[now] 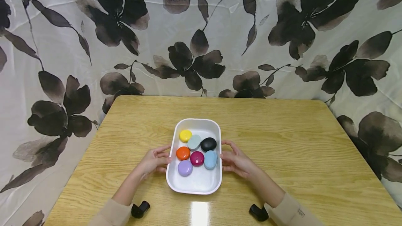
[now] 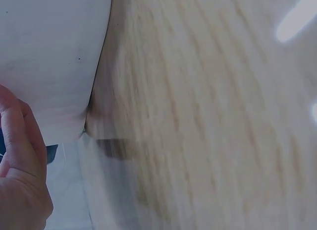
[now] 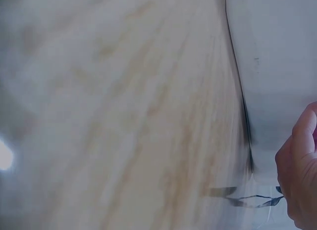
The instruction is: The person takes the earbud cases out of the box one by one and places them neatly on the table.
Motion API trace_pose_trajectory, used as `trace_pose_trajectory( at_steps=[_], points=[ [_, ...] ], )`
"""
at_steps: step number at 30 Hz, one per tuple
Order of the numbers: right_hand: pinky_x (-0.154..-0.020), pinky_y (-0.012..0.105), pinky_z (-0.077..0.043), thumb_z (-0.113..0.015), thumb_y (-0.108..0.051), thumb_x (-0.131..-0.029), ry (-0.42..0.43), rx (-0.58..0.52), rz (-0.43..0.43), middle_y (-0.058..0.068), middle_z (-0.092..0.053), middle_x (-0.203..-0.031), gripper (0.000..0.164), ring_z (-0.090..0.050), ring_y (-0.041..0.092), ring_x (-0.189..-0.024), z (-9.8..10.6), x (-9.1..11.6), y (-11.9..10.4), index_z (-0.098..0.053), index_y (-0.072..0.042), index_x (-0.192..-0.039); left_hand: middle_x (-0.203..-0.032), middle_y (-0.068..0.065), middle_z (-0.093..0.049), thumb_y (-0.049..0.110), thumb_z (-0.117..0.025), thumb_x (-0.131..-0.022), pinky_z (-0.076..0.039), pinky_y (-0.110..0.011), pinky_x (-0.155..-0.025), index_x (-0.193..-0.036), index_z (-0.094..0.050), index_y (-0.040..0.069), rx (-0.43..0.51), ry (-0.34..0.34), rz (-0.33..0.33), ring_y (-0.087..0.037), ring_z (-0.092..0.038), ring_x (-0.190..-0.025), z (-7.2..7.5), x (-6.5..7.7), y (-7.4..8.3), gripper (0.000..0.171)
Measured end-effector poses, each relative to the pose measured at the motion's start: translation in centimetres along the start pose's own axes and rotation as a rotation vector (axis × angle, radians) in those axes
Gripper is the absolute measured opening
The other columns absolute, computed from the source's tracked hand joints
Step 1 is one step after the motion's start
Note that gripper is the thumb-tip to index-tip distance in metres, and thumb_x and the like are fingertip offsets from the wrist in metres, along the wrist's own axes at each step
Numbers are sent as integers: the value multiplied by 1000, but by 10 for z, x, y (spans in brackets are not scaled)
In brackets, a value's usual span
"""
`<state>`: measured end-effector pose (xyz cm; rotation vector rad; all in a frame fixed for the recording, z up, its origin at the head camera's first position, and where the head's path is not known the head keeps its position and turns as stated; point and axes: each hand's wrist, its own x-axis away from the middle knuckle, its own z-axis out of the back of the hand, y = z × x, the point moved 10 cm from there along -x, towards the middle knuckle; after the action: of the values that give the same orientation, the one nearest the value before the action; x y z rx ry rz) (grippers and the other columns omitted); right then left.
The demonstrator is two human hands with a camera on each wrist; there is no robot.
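Observation:
A white rectangular tray (image 1: 194, 186) with rounded corners is near the middle of the wooden table, between both hands. Inside lie smooth rounded pieces: yellow (image 1: 185, 135), grey-blue (image 1: 194, 142), black (image 1: 208, 144), orange (image 1: 183, 153), magenta (image 1: 197, 158), light blue (image 1: 210, 159) and lavender (image 1: 185, 167). At its left side the left hand (image 1: 154, 160) holds the rim, thumb nearest the person. Opposite it, the right hand (image 1: 238, 159) holds the right rim with bent fingers. Fingertips below the rim are hidden. The wrist views catch only part of each hand.
The wooden table (image 1: 282, 132) narrows toward its far edge. Behind it hangs a pale cloth (image 1: 238, 41) with dark flowers. Black wrist mounts (image 1: 140, 209) show by both sleeves. A bright light reflection (image 1: 199, 213) lies on the tabletop in front of the tray.

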<state>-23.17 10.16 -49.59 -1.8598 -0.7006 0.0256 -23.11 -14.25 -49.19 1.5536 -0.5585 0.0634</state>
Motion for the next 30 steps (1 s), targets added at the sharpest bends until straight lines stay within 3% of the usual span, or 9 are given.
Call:
trace_pose_trajectory(
  at_steps=[16, 20, 24, 27, 30],
  points=[
    [-70, 30, -56, -48, 2, -90, -2, 6, 7, 5, -60, -95, 50, -61, 18, -85, -3, 4, -3, -23, -11, -131, -96, -9, -55, 1, -62, -84, -58, -30, -62, -141, -29, -2, 37, -20, 4, -18, -62, -78, -1, 3, -1, 67],
    [-71, 31, -55, -52, -2, -88, 61, 86, 54, 4, -58, -92, 50, -60, 16, -81, 2, 3, -8, -25, -7, -129, -96, -8, -55, 2, -63, -84, -58, -31, -63, -141, -28, -2, 36, -23, -2, -18, -61, -79, -1, 2, -1, 67],
    [-71, 28, -49, -59, -4, -82, 239, 368, 270, 7, -50, -94, 50, -53, 16, -80, 10, 1, -34, -34, 0, -125, -96, -7, -54, 3, -64, -83, -58, -31, -63, -141, -29, -2, 37, -29, -12, -18, -61, -80, -2, 2, -1, 68],
    [-76, 34, -46, -64, -3, -78, 347, 721, 487, 14, -49, -100, 48, -49, 22, -87, 1, 4, -63, -43, 2, -121, -96, -7, -54, 2, -64, -83, -58, -30, -62, -141, -29, -2, 35, -26, -14, -18, -61, -79, -2, 2, -2, 68],
    [-86, 46, -41, -68, -9, -77, 340, 1091, 639, 17, -51, -108, 48, -46, 29, -99, -24, 3, -79, -48, -2, -120, -94, -6, -54, 2, -64, -83, -58, -30, -61, -141, -30, -2, 36, -22, -13, -17, -61, -78, -1, 3, -3, 67]
  ],
)
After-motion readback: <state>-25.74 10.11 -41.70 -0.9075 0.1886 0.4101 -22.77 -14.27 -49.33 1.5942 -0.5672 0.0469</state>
